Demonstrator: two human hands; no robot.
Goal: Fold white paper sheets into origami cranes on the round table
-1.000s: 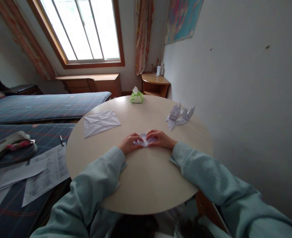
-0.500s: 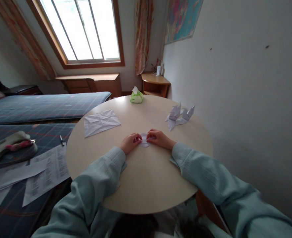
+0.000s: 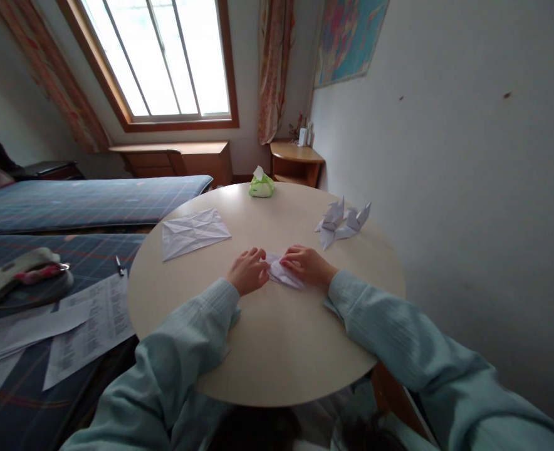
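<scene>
Between my two hands lies a small folded piece of white paper [image 3: 284, 275], slanting down to the right on the table. My left hand [image 3: 249, 272] is at its left end, fingers curled against the edge. From the other side my right hand [image 3: 309, 265] grips it with bent fingers, covering part of the paper. The inner folds are too small to make out. A creased white sheet [image 3: 195, 233] lies flat at the table's left. Folded paper figures with pointed tips [image 3: 343, 222] stand at the right.
A green tissue pack [image 3: 261, 186] sits at the far edge of the round table [image 3: 277, 351]. Beside the table on the left, a plaid bed [image 3: 84, 200] and printed sheets [image 3: 91, 332] with a pen [image 3: 120, 265] are visible. A white wall [image 3: 469, 219] rises on the right.
The folded paper has turned from lying straight across to slanting down rightward, and more of it shows. My left hand's fingers have lifted and spread slightly. The view has shifted a little.
</scene>
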